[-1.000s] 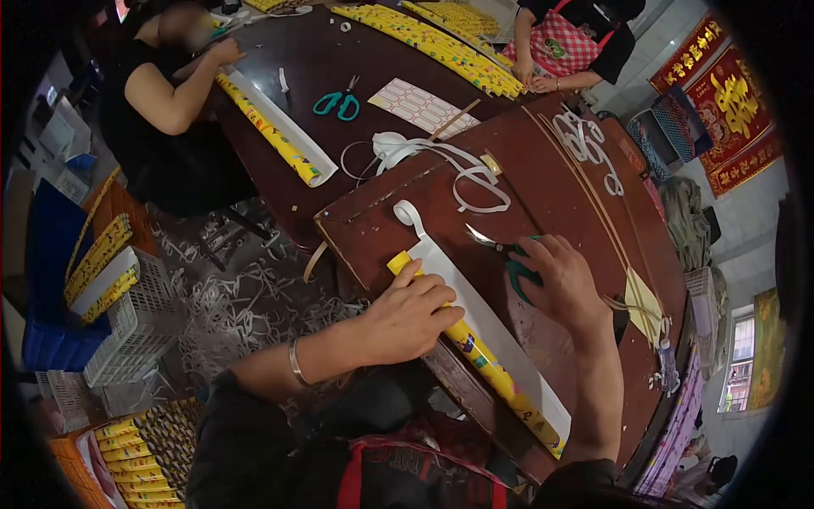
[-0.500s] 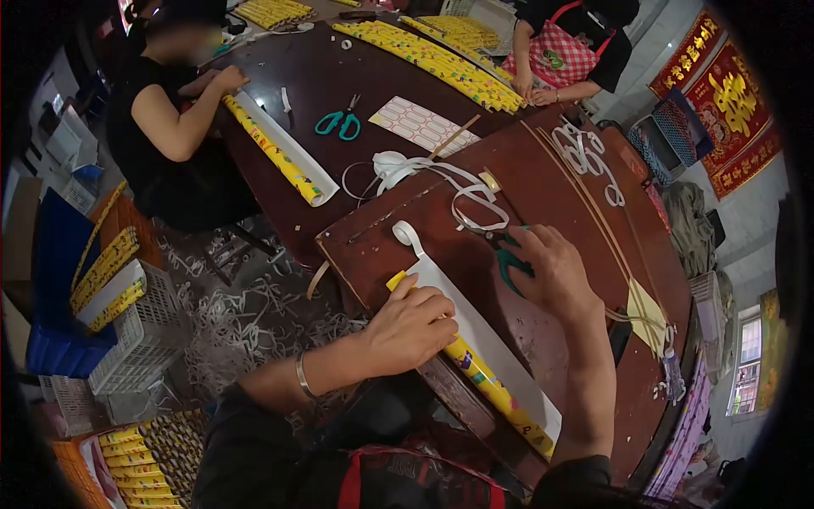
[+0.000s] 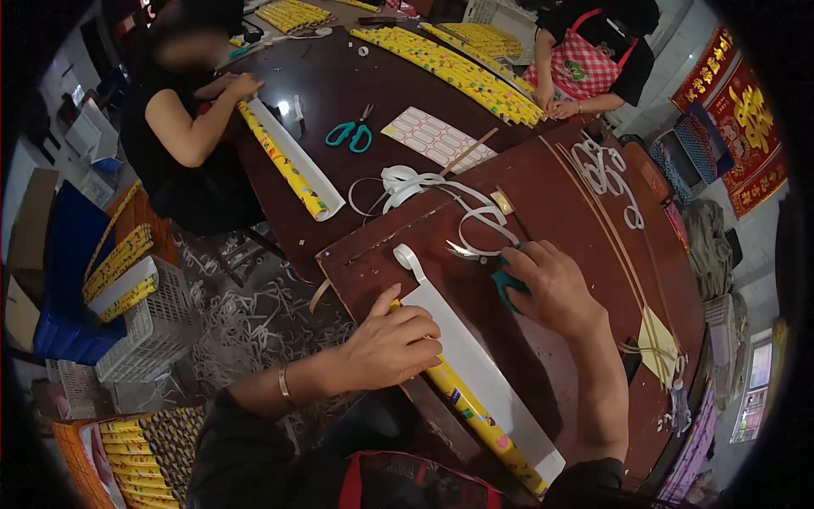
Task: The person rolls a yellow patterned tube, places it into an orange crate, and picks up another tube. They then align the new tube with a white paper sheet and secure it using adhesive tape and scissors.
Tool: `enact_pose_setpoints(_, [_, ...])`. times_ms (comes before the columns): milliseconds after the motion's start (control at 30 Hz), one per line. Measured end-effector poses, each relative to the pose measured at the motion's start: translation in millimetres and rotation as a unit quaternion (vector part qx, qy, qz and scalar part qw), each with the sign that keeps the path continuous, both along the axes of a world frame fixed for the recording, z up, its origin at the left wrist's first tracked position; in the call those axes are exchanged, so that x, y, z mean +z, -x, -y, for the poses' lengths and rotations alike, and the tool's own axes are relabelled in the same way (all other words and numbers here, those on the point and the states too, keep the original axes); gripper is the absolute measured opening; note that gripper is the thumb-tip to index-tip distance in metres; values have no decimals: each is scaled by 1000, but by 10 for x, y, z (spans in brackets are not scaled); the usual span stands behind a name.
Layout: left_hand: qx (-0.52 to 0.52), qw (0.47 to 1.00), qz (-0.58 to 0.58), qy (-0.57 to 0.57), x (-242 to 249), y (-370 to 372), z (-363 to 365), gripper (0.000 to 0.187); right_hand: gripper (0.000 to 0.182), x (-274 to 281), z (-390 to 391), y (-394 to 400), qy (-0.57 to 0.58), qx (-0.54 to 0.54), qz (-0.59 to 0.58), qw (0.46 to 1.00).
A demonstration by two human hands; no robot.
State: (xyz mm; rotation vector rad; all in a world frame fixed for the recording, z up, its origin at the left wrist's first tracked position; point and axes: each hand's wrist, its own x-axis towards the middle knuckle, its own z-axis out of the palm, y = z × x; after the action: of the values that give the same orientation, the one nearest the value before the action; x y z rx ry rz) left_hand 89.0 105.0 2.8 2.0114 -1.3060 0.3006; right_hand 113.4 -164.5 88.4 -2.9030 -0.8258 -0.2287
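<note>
A yellow patterned paper roll [image 3: 477, 417] lies along the table edge with its white sheet [image 3: 483, 360] partly unrolled. My left hand [image 3: 397, 339] rests on the roll's upper part, its fingers curled over it. White tape [image 3: 410, 261] curls out from the sheet's far end. My right hand [image 3: 547, 287] is closed round the green handles of scissors [image 3: 509, 288]; their blades point to the far left, beside a loop of white tape [image 3: 482, 231].
Across the dark table [image 3: 318, 76], one person [image 3: 182, 127] handles another yellow roll [image 3: 288, 165]. A second person [image 3: 585, 64] is near a row of rolls [image 3: 449, 72]. Teal scissors [image 3: 350, 136] and a label sheet [image 3: 437, 137] lie farther back. Crates stand left.
My right hand has closed round the green scissors and lifted them slightly, turning their blades. My left hand stays on the roll. The whole view has shifted slightly.
</note>
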Motion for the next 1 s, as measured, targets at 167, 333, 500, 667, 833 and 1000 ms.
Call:
enact_pose_setpoints(167, [26,999,-12,-29,32,-101,-106,19,43,-8,85,-178,-11,41,5,999])
enact_pose_setpoints(333, [67,996,-46,-28,18,-218,-186,28,41,-32,151,-358,0,79,34,996])
enact_pose_setpoints(500, [90,994,-60,-22,63,-315,-241,29,36,-67,159,-479,-21,101,21,994])
enact_pose_setpoints(667, [106,991,-85,5,119,-512,-259,28,36,-27,185,-548,14,128,-2,992])
enact_pose_setpoints(833, [182,976,-115,42,97,-788,-187,35,49,81,162,-542,57,121,-51,990])
enact_pose_setpoints(1000, [122,979,-163,-27,214,-901,-82,33,30,167,49,-564,51,125,-91,987])
